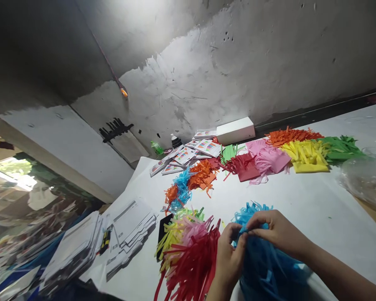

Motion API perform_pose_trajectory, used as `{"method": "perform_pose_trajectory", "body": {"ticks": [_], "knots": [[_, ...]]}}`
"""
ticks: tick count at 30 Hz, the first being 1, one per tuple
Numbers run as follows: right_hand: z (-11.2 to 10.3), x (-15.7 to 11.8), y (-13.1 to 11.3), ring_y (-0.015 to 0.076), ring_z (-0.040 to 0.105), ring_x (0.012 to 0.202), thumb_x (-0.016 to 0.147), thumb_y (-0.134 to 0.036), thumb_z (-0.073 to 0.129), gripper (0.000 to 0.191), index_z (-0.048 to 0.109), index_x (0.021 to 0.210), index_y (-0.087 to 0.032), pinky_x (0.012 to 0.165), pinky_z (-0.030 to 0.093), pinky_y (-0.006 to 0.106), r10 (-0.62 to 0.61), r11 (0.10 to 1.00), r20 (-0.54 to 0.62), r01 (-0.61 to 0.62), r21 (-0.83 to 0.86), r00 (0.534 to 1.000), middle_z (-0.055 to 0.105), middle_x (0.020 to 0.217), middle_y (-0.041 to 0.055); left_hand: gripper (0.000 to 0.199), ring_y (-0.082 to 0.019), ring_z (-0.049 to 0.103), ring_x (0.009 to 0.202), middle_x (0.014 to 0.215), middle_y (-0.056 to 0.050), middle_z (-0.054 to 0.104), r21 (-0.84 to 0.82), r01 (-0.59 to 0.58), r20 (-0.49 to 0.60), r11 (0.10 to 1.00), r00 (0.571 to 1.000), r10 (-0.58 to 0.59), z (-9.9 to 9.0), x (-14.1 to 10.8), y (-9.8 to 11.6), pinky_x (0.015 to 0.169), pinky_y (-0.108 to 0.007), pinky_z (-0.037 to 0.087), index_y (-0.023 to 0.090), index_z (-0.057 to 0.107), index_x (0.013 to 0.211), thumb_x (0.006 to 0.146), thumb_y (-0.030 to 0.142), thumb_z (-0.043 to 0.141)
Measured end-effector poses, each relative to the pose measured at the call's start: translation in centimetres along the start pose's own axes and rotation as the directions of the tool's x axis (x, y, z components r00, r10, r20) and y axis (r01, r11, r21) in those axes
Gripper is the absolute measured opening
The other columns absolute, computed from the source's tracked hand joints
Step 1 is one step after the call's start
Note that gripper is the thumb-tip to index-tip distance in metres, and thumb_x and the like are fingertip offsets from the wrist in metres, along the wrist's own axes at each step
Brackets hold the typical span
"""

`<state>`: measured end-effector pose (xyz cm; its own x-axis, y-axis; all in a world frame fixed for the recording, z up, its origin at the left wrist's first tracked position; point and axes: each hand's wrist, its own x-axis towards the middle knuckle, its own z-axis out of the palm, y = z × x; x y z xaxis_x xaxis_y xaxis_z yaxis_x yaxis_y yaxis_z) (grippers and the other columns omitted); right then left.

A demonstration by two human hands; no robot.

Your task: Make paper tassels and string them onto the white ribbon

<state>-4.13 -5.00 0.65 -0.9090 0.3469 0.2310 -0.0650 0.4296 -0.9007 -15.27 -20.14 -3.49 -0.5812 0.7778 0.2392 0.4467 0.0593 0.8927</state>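
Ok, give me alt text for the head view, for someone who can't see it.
A left hand and right hand pinch blue fringed material at a white table. A red fringed bundle lies beside the left hand; more colourful bundles line the table's far side, with a white box and printed packets.

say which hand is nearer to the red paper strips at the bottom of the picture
Left. The left hand is close beside the red paper strips; the right hand is farther off, past the left one.
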Motion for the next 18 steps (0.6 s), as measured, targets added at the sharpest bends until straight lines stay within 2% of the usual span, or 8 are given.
{"method": "perform_pose_trajectory", "body": {"ticks": [2, 5, 7, 9, 12, 15, 16, 18], "knots": [[-0.2, 0.0, 0.2, 0.025, 0.068, 0.091, 0.09, -0.023, 0.052, 0.018, 0.069, 0.086, -0.022, 0.084, 0.052, 0.038, -0.042, 0.996, -0.06, 0.037, -0.084, 0.997, 0.072, 0.093, 0.0066, 0.016, -0.023, 0.067, 0.085, 0.095, -0.008, 0.073, 0.21, -0.128, 0.033, 0.969, 0.992, 0.124, -0.3, 0.0, -0.4, 0.076, -0.032, 0.053, 0.02, 0.069, 0.103, 0.095, 0.023, 0.055], [-0.1, -0.1, 0.6, 0.0255, 0.066, 0.084, 0.095, -0.026, 0.043, 0.018, 0.06, 0.09, -0.023, 0.077, 0.051, 0.039, -0.049, 0.987, -0.104, 0.033, -0.157, 0.993, 0.069, 0.089, 0.0071, 0.048, -0.027, 0.069, 0.086, 0.097, -0.01, 0.075, 0.471, -0.302, 0.052, 0.829, 0.947, 0.316, -0.5, 0.0, -1.4, 0.077, -0.038, 0.055, 0.022, 0.064, 0.13, 0.085, 0.007, 0.054], [-0.1, -0.1, 0.9, 0.023, 0.065, 0.073, 0.095, -0.026, 0.042, 0.016, 0.058, 0.091, -0.024, 0.069, 0.05, 0.035, -0.017, 0.988, -0.123, -0.002, -0.153, 0.992, 0.068, 0.081, 0.0033, 0.066, -0.026, 0.07, 0.086, 0.1, -0.011, 0.075, 0.558, -0.398, 0.07, 0.728, 0.897, 0.437, -0.6, 0.1, -1.8, 0.077, -0.039, 0.056, 0.023, 0.054, 0.144, 0.082, 0.0, 0.052], [-0.3, -0.2, 1.1, 0.021, 0.066, 0.073, 0.094, -0.026, 0.043, 0.016, 0.058, 0.089, -0.024, 0.068, 0.05, 0.033, 0.015, 0.992, -0.159, -0.035, -0.122, 0.987, 0.069, 0.08, 0.0012, 0.07, -0.025, 0.07, 0.097, 0.112, -0.011, 0.074, 0.608, -0.506, 0.119, 0.612, 0.82, 0.56, -0.7, 0.2, -1.7, 0.085, -0.041, 0.057, 0.028, 0.054, 0.144, 0.082, -0.004, 0.051], [-1.1, -0.2, 1.8, 0.0189, 0.067, 0.07, 0.092, -0.03, 0.048, 0.015, 0.06, 0.087, -0.022, 0.065, 0.052, 0.03, 0.055, 0.997, -0.238, -0.068, -0.046, 0.97, 0.069, 0.076, -0.0005, 0.053, -0.024, 0.067, 0.107, 0.117, -0.009, 0.073, 0.591, -0.606, 0.144, 0.533, 0.729, 0.669, -1.0, 0.0, -1.0, 0.099, -0.044, 0.052, 0.029, 0.065, 0.125, 0.085, -0.004, 0.056], [-2.8, -0.1, 3.5, 0.019, 0.068, 0.061, 0.094, -0.035, 0.048, 0.019, 0.059, 0.092, -0.02, 0.053, 0.052, 0.027, 0.083, 0.997, -0.387, -0.081, 0.021, 0.918, 0.07, 0.072, 0.0012, 0.043, -0.022, 0.068, 0.099, 0.103, -0.005, 0.075, 0.495, -0.629, 0.076, 0.599, 0.718, 0.692, -1.9, -0.5, -0.4, 0.097, -0.04, 0.053, 0.028, 0.069, 0.113, 0.085, -0.003, 0.058], [-3.8, -0.1, 4.2, 0.0198, 0.069, 0.06, 0.095, -0.037, 0.047, 0.02, 0.058, 0.094, -0.02, 0.05, 0.052, 0.027, 0.081, 0.997, -0.455, -0.076, 0.028, 0.887, 0.071, 0.072, 0.0026, 0.04, -0.022, 0.068, 0.1, 0.103, -0.005, 0.075, 0.439, -0.613, 0.022, 0.657, 0.738, 0.674, -2.4, -0.7, -0.3, 0.096, -0.039, 0.054, 0.029, 0.069, 0.11, 0.085, -0.001, 0.059], [-6.2, -0.5, 5.8, 0.0218, 0.071, 0.06, 0.098, -0.041, 0.046, 0.024, 0.057, 0.097, -0.02, 0.05, 0.052, 0.028, 0.048, 0.999, -0.59, -0.054, 0.007, 0.806, 0.072, 0.07, 0.0061, 0.025, -0.024, 0.069, 0.101, 0.104, -0.005, 0.075, 0.264, -0.513, -0.115, 0.817, 0.824, 0.555, -3.9, -0.7, -0.1, 0.093, -0.04, 0.055, 0.029, 0.071, 0.103, 0.089, 0.01, 0.062]]}}
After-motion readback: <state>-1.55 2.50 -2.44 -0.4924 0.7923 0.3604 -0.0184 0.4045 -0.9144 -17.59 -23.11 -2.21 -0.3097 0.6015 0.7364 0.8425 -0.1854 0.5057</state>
